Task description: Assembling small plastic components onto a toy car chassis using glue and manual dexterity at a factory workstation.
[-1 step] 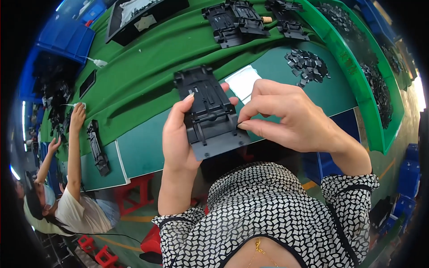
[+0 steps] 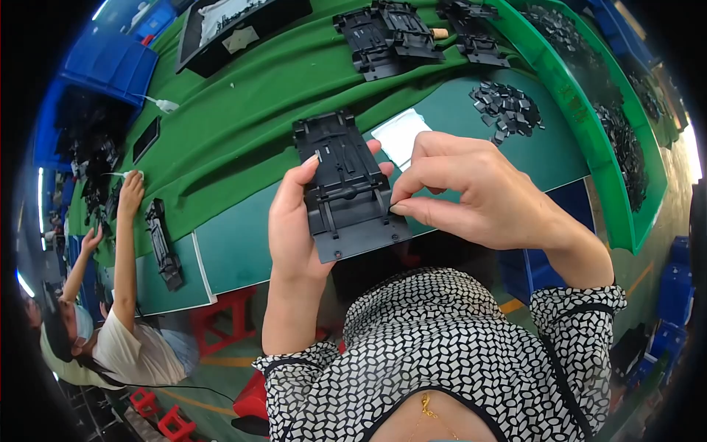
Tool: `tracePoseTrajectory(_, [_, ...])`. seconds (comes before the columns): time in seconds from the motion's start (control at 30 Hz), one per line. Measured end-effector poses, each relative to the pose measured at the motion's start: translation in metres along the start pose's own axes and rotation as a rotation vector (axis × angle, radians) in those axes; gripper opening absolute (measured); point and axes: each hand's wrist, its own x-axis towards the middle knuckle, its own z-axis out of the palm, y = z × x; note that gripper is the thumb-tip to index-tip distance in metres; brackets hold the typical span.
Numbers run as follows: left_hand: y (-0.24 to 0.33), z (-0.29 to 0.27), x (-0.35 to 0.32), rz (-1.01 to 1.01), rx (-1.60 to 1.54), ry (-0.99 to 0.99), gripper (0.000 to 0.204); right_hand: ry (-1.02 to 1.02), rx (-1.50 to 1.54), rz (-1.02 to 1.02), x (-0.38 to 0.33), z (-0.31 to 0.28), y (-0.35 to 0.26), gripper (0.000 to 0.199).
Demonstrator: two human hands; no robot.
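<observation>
Support for the black plastic tray (image 2: 346, 188), held up above the green worktop (image 2: 243, 125), comes from the left hand (image 2: 294, 221) clasping its left edge. Right hand (image 2: 471, 195) fingers (image 2: 403, 206) pinch at its right edge; a steady tray keeps that pinch accurate.

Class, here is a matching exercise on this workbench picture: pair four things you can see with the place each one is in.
Things:
1. black plastic frame
2. pile of small black parts
3. white sheet
4. co-worker's hand

Places:
A. loose on the teal mat, far right
B. held in the left hand, pinched at its edge by the right hand
C. on the green cloth, far left
D. flat on the mat behind the frame

Pairs: 1-B, 2-A, 3-D, 4-C
</observation>
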Motion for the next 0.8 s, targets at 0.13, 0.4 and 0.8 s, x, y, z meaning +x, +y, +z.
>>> tracePoseTrajectory(0.13, [-0.001, -0.010, 0.000, -0.021, -0.272, -0.097, 0.051, -0.063, 0.021, 0.078, 0.005, -0.008, -0.003, 0.010])
tracePoseTrajectory(0.4, [0.002, -0.010, -0.005, -0.029, -0.257, -0.037, 0.051, -0.087, 0.220, 0.175, 0.010, -0.005, 0.005, 0.018])
tracePoseTrajectory(0.8, [-0.008, -0.011, -0.011, 0.431, 0.199, 0.058, 0.052, 0.173, 0.345, 0.261, -0.001, 0.007, 0.003, 0.017])
